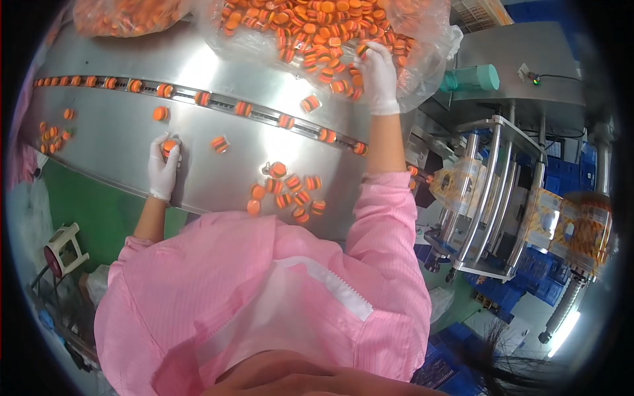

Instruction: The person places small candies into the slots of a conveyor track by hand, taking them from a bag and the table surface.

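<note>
My left hand, in a white glove, is closed around an orange striped candy over the steel table. At the edge of a clear plastic bag full of such candies, my gloved right hand has its fingertips closed on a candy. Between the hands runs a narrow conveyor carrying a row of candies. Loose candies lie in a group on the near side of the table, and one candy sits just above my left hand.
A second bag of candies lies at the top left. On the right are a green cup on its side and a wrapping machine with metal bars. More candies lie at the far left. A stool stands on the green floor.
</note>
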Motion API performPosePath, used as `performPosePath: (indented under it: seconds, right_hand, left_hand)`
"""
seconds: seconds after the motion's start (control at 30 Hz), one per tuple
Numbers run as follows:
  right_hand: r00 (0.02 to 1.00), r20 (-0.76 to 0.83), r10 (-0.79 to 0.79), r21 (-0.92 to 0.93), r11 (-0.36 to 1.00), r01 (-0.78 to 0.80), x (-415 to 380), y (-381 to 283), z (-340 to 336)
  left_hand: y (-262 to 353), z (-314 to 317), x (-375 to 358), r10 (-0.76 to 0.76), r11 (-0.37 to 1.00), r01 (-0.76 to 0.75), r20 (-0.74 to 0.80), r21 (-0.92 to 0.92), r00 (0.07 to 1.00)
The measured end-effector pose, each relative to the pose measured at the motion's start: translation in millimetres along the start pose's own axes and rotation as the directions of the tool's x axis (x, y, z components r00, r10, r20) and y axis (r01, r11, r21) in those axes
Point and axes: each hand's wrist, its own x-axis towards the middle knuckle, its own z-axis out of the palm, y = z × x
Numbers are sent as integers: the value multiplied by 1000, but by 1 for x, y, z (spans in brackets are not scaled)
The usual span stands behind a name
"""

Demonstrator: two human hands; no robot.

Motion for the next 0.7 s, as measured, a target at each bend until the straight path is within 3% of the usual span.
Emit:
performPosePath:
  seconds: [0.07,0.13,0.27,0.33,0.4,0.53,0.67,0.7]
  right_hand:
    - [999,5,41,99,994,-42,-31,-3,8]
    - [991,124,40,-3,999,-40,-59,6,3]
    - [985,149,91,-18,996,-89,-116,26,-7]
    - [970,147,192,-81,980,-182,-144,37,-16]
    - [972,154,175,-110,981,-160,-170,49,-22]
    - [998,-15,66,-240,968,-68,-215,60,-30]
    - [996,-86,8,-280,960,-32,-235,80,-42]
    - [991,-124,-46,-246,969,14,-237,82,-40]
  left_hand:
    - [-2,0,0,-5,1000,5,2,-16,1000]
    - [-1,0,1,8,1000,-8,13,-17,1000]
    - [-1,0,2,40,999,-39,21,-19,999]
    - [-1,1,2,48,998,-47,25,-38,999]
    - [-1,0,3,49,998,-47,27,-42,998]
    - [-4,0,3,48,996,-47,6,-77,999]
    - [-20,-5,9,126,990,-123,54,-68,991]
    - [-16,-4,9,78,995,-74,57,-65,995]
